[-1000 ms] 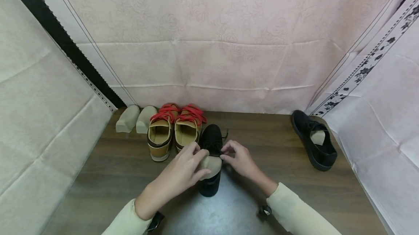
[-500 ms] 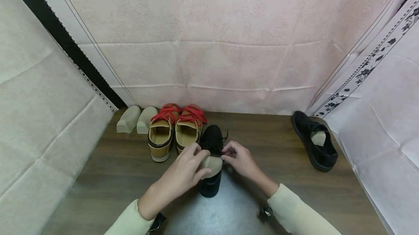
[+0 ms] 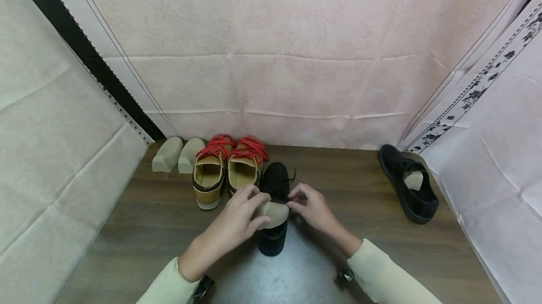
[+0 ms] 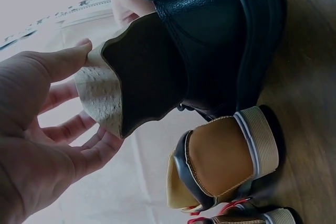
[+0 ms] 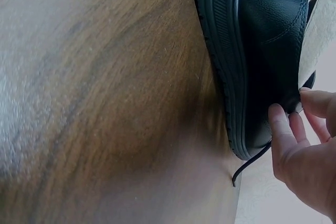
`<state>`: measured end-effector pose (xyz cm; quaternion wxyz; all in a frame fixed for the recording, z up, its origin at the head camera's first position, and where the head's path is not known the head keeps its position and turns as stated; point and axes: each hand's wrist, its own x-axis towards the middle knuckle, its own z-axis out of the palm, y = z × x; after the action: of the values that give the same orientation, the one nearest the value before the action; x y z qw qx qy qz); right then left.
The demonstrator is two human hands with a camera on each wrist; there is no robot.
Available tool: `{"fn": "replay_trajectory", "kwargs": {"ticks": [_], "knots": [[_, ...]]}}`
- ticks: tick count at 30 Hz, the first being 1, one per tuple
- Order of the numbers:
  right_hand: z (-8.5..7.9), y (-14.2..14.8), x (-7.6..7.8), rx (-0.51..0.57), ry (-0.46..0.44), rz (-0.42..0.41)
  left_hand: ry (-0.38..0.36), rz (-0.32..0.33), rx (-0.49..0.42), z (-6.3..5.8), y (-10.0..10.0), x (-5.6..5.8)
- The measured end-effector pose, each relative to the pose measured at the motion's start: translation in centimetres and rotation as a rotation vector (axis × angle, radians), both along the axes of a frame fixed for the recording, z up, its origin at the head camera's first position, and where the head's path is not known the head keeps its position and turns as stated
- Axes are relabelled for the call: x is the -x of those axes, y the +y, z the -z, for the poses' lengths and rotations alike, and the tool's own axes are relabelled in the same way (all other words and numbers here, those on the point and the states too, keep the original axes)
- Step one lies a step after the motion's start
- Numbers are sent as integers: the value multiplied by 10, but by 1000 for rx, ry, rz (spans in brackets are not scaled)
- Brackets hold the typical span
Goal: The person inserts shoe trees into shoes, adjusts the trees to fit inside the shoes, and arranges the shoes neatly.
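A black lace-up shoe [image 3: 271,243] stands on the wooden floor between the hands, toe pointing away. Its beige-faced tongue [image 3: 274,214] sticks up out of the opening. My left hand [image 3: 241,217] holds this tongue, thumb on one edge and fingertips on the other; in the left wrist view its hollow side looks dark. My right hand [image 3: 311,205] is at the laced edge on the shoe's right side, thumb and fingertips pinching there. Close by, a black lace [image 5: 251,162] trails from the shoe. What exactly sits between the right fingertips is partly hidden.
Left of the black shoe stand two tan shoes [image 3: 208,196] with red laces [image 3: 250,148]. Two pale shoe-shaped inserts [image 3: 167,156] lie farther left. Another black shoe [image 3: 408,184] is at the far right. Pale cloth walls [image 3: 271,83] enclose the back and sides.
The left thumb has shifted slightly along the tongue. Otherwise both hands and all the shoes keep nearly the same places, with a small drift of the head view.
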<state>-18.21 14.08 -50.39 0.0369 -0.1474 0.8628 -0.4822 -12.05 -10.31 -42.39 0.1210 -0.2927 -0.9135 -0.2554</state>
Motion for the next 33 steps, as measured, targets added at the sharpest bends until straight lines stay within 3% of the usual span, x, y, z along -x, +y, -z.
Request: {"fn": "replay_trajectory", "kwargs": {"ticks": [8, 18, 21, 28, 33], "knots": [[-1, 1, -1, 1, -4, -5, -49, -10, -14, 1, 1, -1], [-3, 1, -3, -1, 7, -16, -53, -17, -15, 7, 4, -3], [-3, 1, -2, -3, 0, -16, -81, 25, -11, 8, 0, 0], [-4, 0, -1, -12, -2, -12, -154, 203, -42, 7, -12, 11], [-4, 1, -2, -17, -7, -11, -207, 259, -71, 9, -16, 16]]}}
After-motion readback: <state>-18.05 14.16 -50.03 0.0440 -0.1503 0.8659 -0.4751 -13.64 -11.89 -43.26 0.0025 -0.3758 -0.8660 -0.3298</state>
